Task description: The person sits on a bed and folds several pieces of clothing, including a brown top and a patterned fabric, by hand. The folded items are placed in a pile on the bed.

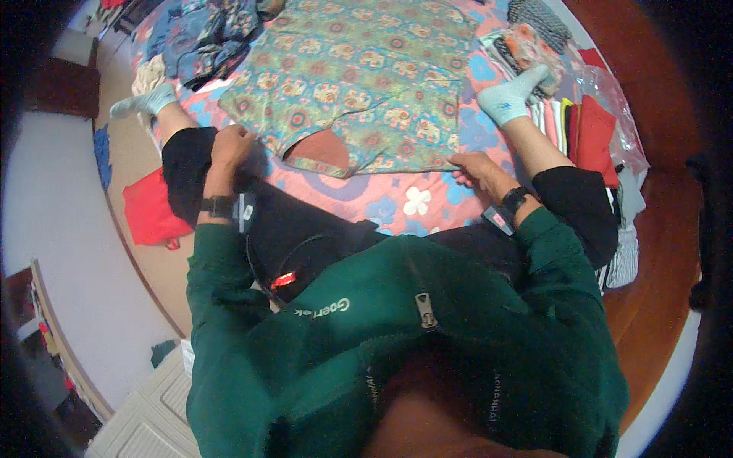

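Note:
A green garment printed with elephants (366, 74) lies spread on the pink flowered bed cover (389, 197) between my legs. Its neck opening faces me and shows an orange-red inside. My right hand (478, 172) pinches the garment's near right corner between thumb and fingers. Just beyond the garment's left edge, my left hand (229, 149) is over my black-clad knee with its fingers curled; whether cloth is between them cannot be told. Both wrists wear a black band with a small device.
Crumpled blue denim clothes (197, 40) lie at the far left. Folded clothes (555, 123), a red cloth (595, 137) and a clear plastic bag (621, 114) are by my right leg, beside a brown wooden surface (664, 229). A red bag (152, 209) is at the left.

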Demonstrator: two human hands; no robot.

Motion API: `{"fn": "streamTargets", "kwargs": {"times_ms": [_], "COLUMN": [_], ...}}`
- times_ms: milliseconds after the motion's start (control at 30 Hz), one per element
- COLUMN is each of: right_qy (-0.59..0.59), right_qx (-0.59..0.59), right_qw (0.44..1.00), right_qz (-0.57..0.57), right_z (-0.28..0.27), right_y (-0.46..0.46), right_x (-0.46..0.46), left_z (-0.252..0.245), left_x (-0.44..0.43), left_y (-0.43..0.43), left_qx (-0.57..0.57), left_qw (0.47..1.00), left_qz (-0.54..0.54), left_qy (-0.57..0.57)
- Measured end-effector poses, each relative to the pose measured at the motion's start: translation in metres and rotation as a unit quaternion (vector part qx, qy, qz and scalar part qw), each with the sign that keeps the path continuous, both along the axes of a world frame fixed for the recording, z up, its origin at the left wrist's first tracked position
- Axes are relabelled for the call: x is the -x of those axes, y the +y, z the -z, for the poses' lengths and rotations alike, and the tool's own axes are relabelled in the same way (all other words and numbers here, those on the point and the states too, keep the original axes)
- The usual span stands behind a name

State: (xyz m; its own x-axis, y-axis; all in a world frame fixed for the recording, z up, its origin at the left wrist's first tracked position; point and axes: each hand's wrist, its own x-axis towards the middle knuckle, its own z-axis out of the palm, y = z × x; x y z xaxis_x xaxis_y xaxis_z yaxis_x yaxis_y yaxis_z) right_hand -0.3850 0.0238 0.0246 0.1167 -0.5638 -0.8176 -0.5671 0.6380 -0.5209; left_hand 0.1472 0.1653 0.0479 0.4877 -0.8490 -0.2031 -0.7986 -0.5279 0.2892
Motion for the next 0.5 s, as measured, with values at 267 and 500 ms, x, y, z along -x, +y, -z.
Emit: {"fn": "streamTargets", "kwargs": {"times_ms": [267,500], "right_qy": [0.006,0.115], "right_qx": [-0.004,0.225], "right_qw": [1.0,0.958], "right_qz": [-0.02,-0.136], "right_z": [-0.007,0.02], "right_y": [-0.003,-0.031], "right_x": [-0.005,0.003], "left_z": [-0.001,0.0], "left_x": [0.006,0.01], "left_y": [-0.001,0.002], "left_qx": [0.021,0.044], "left_qw": [1.0,0.999], "left_qz": [-0.001,-0.011], "left_qy": [-0.006,-0.017]}}
